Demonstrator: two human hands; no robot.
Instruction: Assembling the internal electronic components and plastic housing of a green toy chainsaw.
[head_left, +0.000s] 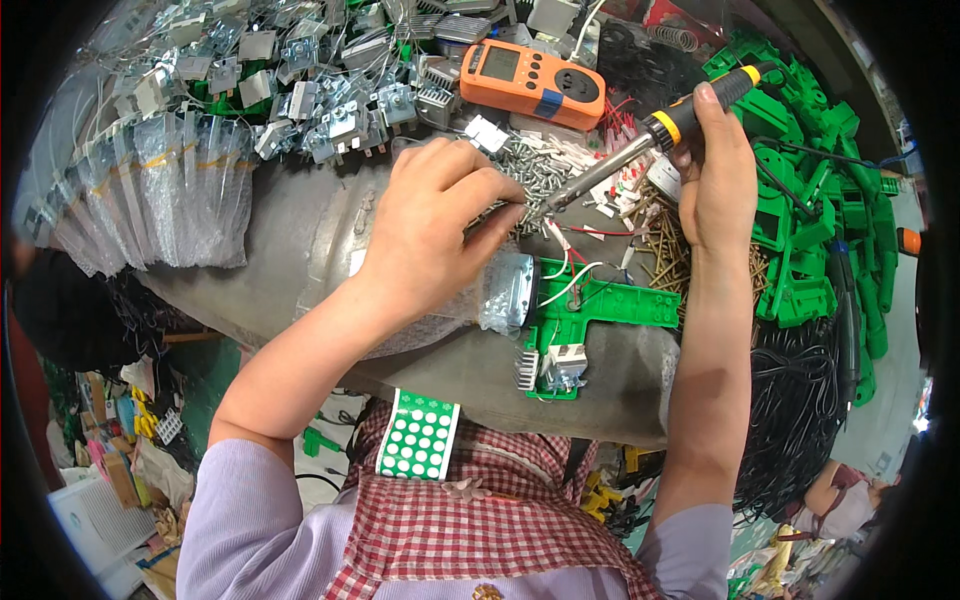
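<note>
My right hand [718, 170] is wrapped round the black-and-yellow handle of a screwdriver [655, 130]. Its metal shaft slants down to the left, the tip over a heap of small silver screws [540, 172]. Beside that tip, my left hand [440, 215] has thumb and fingers closed together; anything between them is hidden. Just below the hands lies an open green plastic housing [600, 303], with red and white wires and a metal-finned part [566, 365] in its lower arm. A round, clear-wrapped part [508, 292] adjoins its left side.
An orange meter [533, 82] stands behind the screws. Metal assemblies [340, 115] pile up at the far left, above bubble-wrapped pieces [170, 190]. Green housings [800, 220] and black cables [790, 410] fill the right. Long brass-coloured screws [660, 245] lie near my right wrist.
</note>
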